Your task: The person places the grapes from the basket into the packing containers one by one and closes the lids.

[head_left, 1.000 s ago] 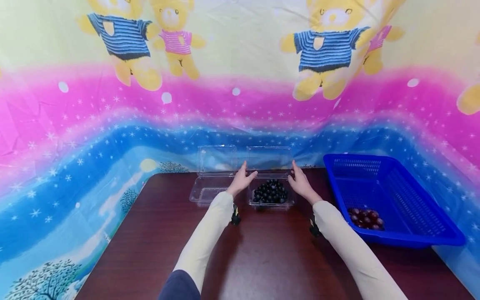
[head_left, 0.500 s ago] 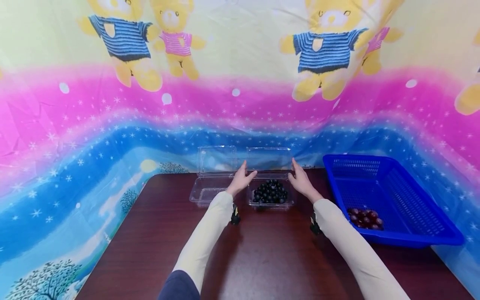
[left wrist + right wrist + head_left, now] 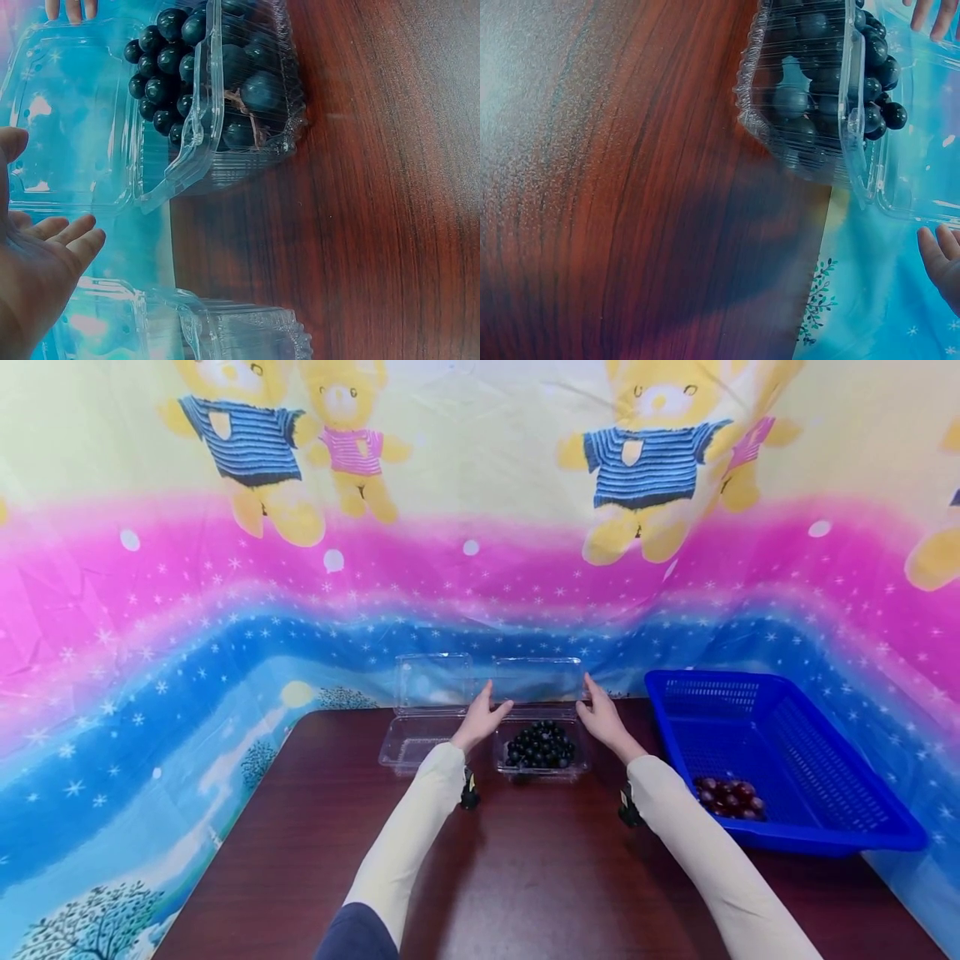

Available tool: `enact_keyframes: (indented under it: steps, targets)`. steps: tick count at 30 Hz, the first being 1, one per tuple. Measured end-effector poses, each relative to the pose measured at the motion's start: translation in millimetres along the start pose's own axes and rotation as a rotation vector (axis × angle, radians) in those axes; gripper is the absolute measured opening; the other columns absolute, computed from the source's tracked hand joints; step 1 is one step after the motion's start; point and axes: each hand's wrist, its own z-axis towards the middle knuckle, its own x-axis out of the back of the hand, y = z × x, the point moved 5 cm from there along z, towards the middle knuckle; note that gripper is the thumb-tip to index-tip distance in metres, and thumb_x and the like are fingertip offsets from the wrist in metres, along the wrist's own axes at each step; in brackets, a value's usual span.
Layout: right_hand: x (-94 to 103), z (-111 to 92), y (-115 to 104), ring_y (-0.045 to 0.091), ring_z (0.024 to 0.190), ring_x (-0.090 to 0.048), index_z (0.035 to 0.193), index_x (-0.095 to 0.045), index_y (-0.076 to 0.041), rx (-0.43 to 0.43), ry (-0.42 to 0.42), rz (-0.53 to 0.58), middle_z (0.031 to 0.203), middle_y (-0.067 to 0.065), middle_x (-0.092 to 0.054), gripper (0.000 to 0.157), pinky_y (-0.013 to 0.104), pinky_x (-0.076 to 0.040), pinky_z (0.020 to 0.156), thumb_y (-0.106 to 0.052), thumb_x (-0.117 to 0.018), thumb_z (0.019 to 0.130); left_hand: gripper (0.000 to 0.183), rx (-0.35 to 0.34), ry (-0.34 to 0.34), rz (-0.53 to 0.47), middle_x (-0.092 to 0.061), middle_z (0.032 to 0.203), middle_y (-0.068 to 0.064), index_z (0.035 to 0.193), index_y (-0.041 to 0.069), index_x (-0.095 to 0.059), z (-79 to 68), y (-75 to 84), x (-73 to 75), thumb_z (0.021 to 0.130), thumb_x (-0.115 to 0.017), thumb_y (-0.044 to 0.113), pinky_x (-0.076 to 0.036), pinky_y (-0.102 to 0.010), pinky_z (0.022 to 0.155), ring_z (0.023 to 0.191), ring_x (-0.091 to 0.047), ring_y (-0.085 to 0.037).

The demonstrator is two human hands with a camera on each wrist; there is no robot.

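Observation:
A clear plastic clamshell box (image 3: 577,767) stands at the table's far edge with its lid (image 3: 537,683) raised. It holds a heap of black grapes (image 3: 542,745); a brown stem (image 3: 251,120) shows through its wall in the left wrist view. My left hand (image 3: 482,722) is at the lid's left side, fingers extended and thumb apart. On the lid's right side is my right hand (image 3: 606,723), its fingers also extended. Neither hand grips anything. Whether fingertips touch the lid is hard to tell in the head view.
Left of the grapes, a second clear clamshell box (image 3: 420,750) stands with its lid up and nothing visible inside. A blue plastic basket (image 3: 825,760) at the right holds several red grapes (image 3: 729,798). A patterned cloth (image 3: 480,577) hangs behind the brown table (image 3: 525,877).
The head view has tilted very slightly. Both hands stay beside the raised lid, and the boxes and grapes keep their places.

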Motion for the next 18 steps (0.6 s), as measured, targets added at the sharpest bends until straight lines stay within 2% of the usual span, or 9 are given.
enact_keyframes:
  steps: [7, 13, 18]
  targets:
    - [2.4, 0.3, -4.2, 0.040, 0.129, -0.034, 0.148, -0.007, -0.002, -0.022, 0.001, 0.003, 0.146, 0.026, -0.025, 0.063, 0.051, -0.039, 0.100, -0.009, -0.041, 0.097, 0.075, -0.023, 0.009, -0.033, -0.020, 0.152, -0.017, 0.150, 0.007, -0.005, -1.8, 5.1, 1.8, 0.096, -0.048, 0.037, -0.028, -0.046, 0.110, 0.136, -0.028, -0.034]
    - [3.5, -0.4, -6.1, 0.040, 0.129, -0.034, 0.148, -0.008, -0.001, -0.016, 0.004, -0.007, 0.145, 0.027, -0.026, 0.062, 0.052, -0.039, 0.099, -0.009, -0.041, 0.097, 0.073, -0.031, 0.026, -0.023, -0.022, 0.152, -0.017, 0.150, 0.008, -0.007, -2.2, 7.4, 2.9, 0.096, -0.049, 0.035, -0.027, -0.045, 0.111, 0.137, -0.027, -0.031]
    - [5.6, -0.1, -8.1, 0.041, 0.127, -0.034, 0.147, -0.011, 0.002, 0.005, 0.002, 0.015, 0.143, 0.028, -0.027, 0.059, 0.053, -0.039, 0.099, -0.010, -0.040, 0.097, 0.071, -0.043, 0.041, -0.021, -0.026, 0.150, -0.018, 0.149, 0.007, -0.010, 0.0, 8.3, 4.8, 0.096, -0.049, 0.032, -0.030, -0.046, 0.109, 0.133, -0.033, -0.033]
